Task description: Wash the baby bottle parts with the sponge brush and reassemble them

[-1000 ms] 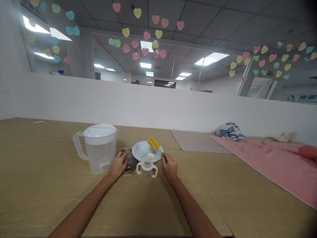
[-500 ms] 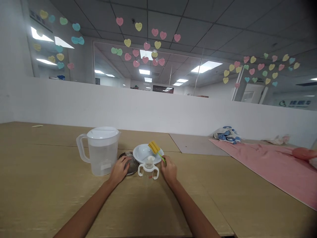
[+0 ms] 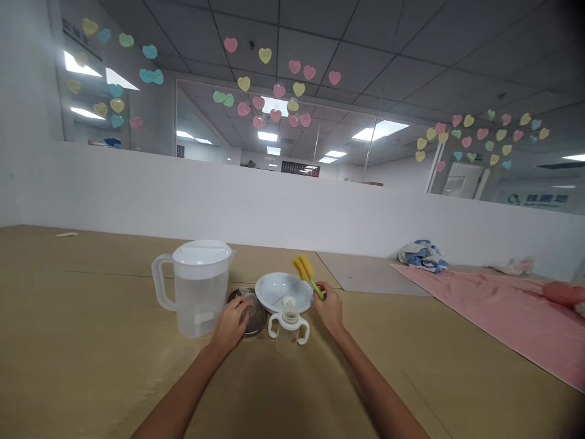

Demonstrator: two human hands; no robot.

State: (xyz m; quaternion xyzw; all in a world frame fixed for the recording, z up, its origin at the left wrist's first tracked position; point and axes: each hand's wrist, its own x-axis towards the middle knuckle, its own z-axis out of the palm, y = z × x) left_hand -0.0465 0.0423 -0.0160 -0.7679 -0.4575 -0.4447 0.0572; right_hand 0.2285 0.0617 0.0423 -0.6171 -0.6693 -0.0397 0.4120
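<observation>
My right hand (image 3: pixel 329 310) is closed around the green handle of a bottle brush with a yellow sponge head (image 3: pixel 303 267). The brush head is held over the back right rim of a white bowl (image 3: pixel 269 284). My left hand (image 3: pixel 231 324) has its fingers curled on a small clear plastic cap (image 3: pixel 249 299) at a dark round metal dish (image 3: pixel 256 323). Between my hands a clear baby bottle with two white handles (image 3: pixel 287 332) stands upright and open. A small white piece (image 3: pixel 289 301) shows behind its mouth, at the bowl.
A translucent lidded pitcher (image 3: pixel 201 299) stands left of my left hand, holding what looks like water. At right lie a pink cloth (image 3: pixel 493 311), a crumpled blue and white cloth (image 3: pixel 423 255) and a reddish object (image 3: pixel 563 293). A white wall (image 3: pixel 292 213) edges the table.
The brush has risen and moved right, off the bowl's middle, in my right hand. My left hand stays at the clear cap. The whole view has shifted slightly.
</observation>
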